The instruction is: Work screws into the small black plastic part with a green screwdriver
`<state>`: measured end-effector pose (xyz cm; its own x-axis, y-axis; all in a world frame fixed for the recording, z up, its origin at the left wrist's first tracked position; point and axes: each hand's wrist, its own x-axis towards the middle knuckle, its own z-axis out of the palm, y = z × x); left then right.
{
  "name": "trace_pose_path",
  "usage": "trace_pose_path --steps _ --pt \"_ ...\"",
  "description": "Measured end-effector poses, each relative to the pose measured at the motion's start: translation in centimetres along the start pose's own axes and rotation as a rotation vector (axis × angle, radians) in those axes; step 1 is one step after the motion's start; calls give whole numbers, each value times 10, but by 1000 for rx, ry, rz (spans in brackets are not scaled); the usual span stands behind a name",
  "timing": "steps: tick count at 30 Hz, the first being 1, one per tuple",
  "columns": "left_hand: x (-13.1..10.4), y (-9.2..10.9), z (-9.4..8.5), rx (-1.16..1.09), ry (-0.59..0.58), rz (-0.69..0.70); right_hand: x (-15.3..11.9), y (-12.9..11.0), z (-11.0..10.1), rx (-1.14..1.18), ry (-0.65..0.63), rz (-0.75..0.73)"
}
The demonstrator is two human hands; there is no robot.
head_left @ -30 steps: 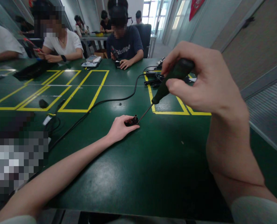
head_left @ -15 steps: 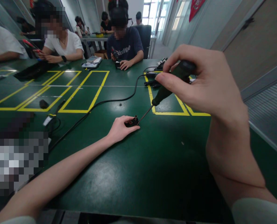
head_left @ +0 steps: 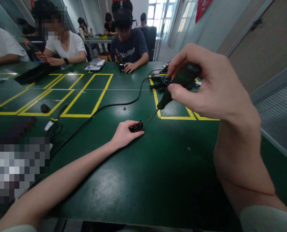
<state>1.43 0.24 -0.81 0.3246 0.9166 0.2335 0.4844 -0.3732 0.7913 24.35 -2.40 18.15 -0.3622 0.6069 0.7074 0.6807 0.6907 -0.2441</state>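
Observation:
Between the thumb and fingers of my left hand (head_left: 125,133) is a small black part (head_left: 140,125) with a short metal tube standing up from it, held low on the green table (head_left: 167,180). My right hand (head_left: 213,83) is wrapped round the dark green handle of a screwdriver (head_left: 167,98). The screwdriver slants down to the left, and its thin tip meets the right side of the black part. Where exactly the tip sits is too small to tell.
A black cable (head_left: 114,104) curves across the table. Yellow tape (head_left: 80,115) marks rectangles beyond my hands. Black devices (head_left: 157,86) lie behind the screwdriver. A small black block (head_left: 45,108) is at left. Several people sit opposite, one in a dark shirt (head_left: 136,45).
The fingers and thumb of my right hand have shifted slightly round the screwdriver handle, the thumb a little to the right. My left hand has barely moved.

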Motion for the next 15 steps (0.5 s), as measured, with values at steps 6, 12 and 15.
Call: trace_pose_path --steps 6,12,15 --pt "0 1 0 -6 0 -9 2 -3 -3 -27 -4 45" --pt "0 1 0 -27 16 -26 0 0 -1 -18 -23 25" --pt "0 1 0 -36 8 -28 0 1 -1 -60 -16 37"
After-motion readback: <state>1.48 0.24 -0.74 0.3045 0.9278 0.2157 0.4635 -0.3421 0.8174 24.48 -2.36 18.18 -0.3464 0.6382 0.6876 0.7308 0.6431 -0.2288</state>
